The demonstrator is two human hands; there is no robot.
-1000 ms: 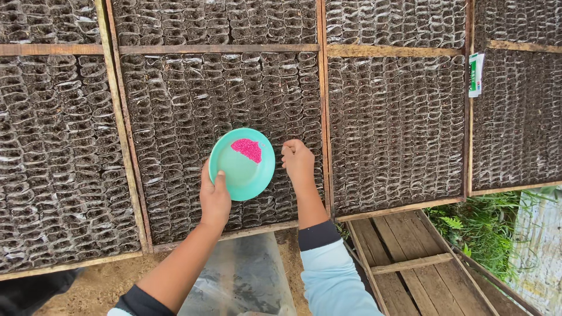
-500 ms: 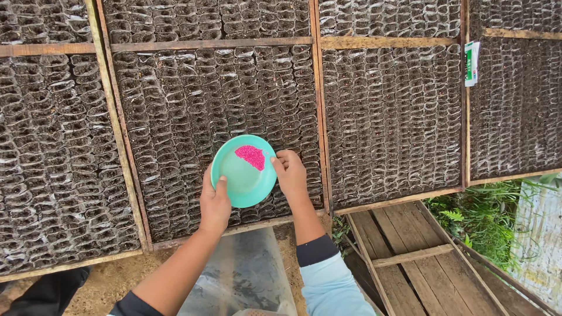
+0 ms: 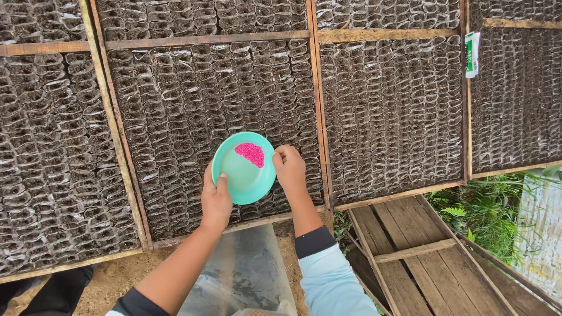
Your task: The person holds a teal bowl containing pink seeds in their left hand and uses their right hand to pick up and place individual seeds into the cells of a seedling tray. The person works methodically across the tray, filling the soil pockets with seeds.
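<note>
Turquoise round dish [image 3: 241, 175], pink seeds [image 3: 250, 153] heaped inside, gripped by left hand [image 3: 215, 202]; right hand [image 3: 289, 168] pinched narrow.

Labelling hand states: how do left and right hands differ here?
The left hand grips the teal dish by its near rim, thumb inside; the right hand is curled at the dish's right edge, fingertips by the pink granules. Left forearm bare; right wears a light-blue sleeve. Both are above the soil-filled bags.

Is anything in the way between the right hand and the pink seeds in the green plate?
Nothing visible. The right hand is at the plate's right rim, right beside the pink seeds, with no thing between them. The left hand holds the plate's near edge, away from the seeds.
</note>
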